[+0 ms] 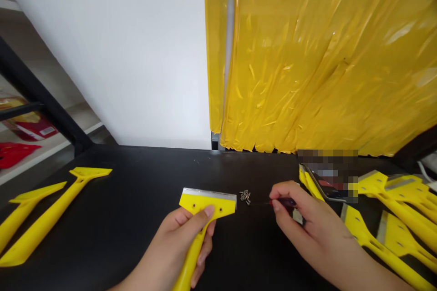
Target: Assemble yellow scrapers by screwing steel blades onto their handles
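My left hand [186, 232] is wrapped round the neck of a yellow scraper [207, 203], thumb on its head. A metal blade edge runs along the top of that head, and small holes show in the yellow face. My right hand [300, 218] pinches a screwdriver [285, 202] with a dark red handle, its thin shaft pointing left. Close to the shaft's tip, a small pile of screws [245, 197] lies on the black table [143, 200], just right of the scraper head.
Two yellow scraper handles [51, 218] lie at the left. Several scrapers with blades [375, 186] are heaped at the right, near a phone-like dark object [321, 182], partly blurred. Yellow plastic sheeting [307, 54] and a white panel [153, 54] stand behind; shelves [51, 145] are at far left.
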`<control>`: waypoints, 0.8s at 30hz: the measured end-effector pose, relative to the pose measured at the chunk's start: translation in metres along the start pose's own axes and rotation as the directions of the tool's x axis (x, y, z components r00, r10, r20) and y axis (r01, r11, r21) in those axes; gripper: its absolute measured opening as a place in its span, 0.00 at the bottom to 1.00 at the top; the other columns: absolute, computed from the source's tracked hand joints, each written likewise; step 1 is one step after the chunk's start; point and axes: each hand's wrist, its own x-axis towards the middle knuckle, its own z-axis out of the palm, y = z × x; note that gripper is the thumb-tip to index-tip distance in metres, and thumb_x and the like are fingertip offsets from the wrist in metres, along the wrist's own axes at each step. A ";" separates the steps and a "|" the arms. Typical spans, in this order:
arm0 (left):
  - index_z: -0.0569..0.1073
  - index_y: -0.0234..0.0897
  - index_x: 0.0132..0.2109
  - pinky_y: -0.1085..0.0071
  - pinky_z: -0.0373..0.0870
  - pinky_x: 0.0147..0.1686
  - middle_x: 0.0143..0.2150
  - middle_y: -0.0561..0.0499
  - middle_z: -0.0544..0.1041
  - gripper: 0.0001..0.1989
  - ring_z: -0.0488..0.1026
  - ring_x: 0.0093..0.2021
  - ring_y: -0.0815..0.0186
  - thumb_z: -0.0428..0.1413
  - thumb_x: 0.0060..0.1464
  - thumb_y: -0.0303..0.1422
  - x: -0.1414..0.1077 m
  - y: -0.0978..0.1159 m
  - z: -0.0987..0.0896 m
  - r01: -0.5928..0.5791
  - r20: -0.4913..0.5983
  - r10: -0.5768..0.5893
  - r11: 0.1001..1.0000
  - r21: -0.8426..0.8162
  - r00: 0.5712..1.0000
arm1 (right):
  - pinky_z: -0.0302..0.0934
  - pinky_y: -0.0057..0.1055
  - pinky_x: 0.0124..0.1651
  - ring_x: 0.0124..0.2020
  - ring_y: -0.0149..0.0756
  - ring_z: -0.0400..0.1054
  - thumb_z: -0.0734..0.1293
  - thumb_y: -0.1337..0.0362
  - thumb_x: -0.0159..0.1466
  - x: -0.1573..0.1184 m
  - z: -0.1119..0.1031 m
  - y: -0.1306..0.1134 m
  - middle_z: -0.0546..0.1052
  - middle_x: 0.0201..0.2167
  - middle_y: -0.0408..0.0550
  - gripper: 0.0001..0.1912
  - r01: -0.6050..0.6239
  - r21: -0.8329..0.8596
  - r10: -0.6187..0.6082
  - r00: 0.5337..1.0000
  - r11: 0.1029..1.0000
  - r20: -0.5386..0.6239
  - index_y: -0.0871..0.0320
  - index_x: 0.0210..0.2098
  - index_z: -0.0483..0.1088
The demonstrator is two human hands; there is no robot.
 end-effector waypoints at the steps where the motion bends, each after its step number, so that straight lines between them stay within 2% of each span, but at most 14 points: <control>1: 0.70 0.38 0.27 0.81 0.55 0.08 0.13 0.57 0.67 0.25 0.60 0.08 0.74 0.64 0.52 0.55 0.000 0.000 0.000 0.002 0.000 -0.002 1.000 0.002 1.000 | 0.65 0.30 0.34 0.33 0.34 0.73 0.60 0.60 0.75 0.000 0.000 0.000 0.77 0.35 0.37 0.04 -0.004 0.000 0.004 1.000 1.000 0.001 0.46 0.48 0.66; 5: 0.70 0.38 0.27 0.80 0.55 0.08 0.13 0.57 0.67 0.25 0.60 0.08 0.74 0.63 0.54 0.55 -0.002 -0.001 0.000 -0.002 -0.004 0.002 1.000 0.012 1.000 | 0.66 0.30 0.34 0.32 0.34 0.73 0.60 0.60 0.75 -0.001 0.000 -0.001 0.77 0.34 0.38 0.05 0.005 -0.005 -0.006 1.000 1.000 -0.017 0.46 0.48 0.66; 9: 0.70 0.38 0.28 0.81 0.54 0.09 0.14 0.57 0.68 0.24 0.60 0.09 0.74 0.62 0.56 0.53 -0.004 0.000 0.001 -0.007 -0.001 0.007 1.000 0.023 1.000 | 0.68 0.30 0.33 0.35 0.36 0.76 0.61 0.62 0.74 -0.002 -0.004 -0.004 0.80 0.37 0.42 0.07 0.045 -0.036 -0.048 0.995 0.998 -0.091 0.48 0.50 0.67; 14: 0.70 0.38 0.27 0.81 0.54 0.09 0.14 0.56 0.68 0.24 0.60 0.08 0.74 0.63 0.55 0.54 -0.005 0.000 0.001 0.002 0.000 -0.002 1.000 0.018 1.000 | 0.67 0.29 0.28 0.38 0.39 0.80 0.61 0.64 0.73 -0.003 -0.012 -0.012 0.83 0.39 0.44 0.07 0.064 -0.060 -0.072 0.987 0.996 -0.141 0.48 0.49 0.67; 16: 0.70 0.38 0.27 0.81 0.54 0.09 0.13 0.56 0.68 0.24 0.60 0.08 0.74 0.63 0.55 0.54 -0.005 0.000 0.001 0.003 0.002 -0.003 1.000 0.019 1.000 | 0.67 0.29 0.27 0.36 0.38 0.80 0.61 0.64 0.73 -0.004 -0.014 -0.014 0.83 0.38 0.43 0.07 0.070 -0.066 -0.079 0.985 0.995 -0.154 0.48 0.49 0.67; 24: 0.69 0.38 0.28 0.81 0.54 0.09 0.14 0.57 0.67 0.24 0.60 0.09 0.74 0.62 0.56 0.54 -0.003 0.002 0.003 0.006 0.005 -0.006 0.999 0.032 1.000 | 0.67 0.29 0.27 0.31 0.36 0.79 0.61 0.64 0.72 -0.004 -0.017 -0.014 0.82 0.33 0.40 0.06 0.074 -0.102 -0.083 0.992 0.992 -0.090 0.47 0.46 0.67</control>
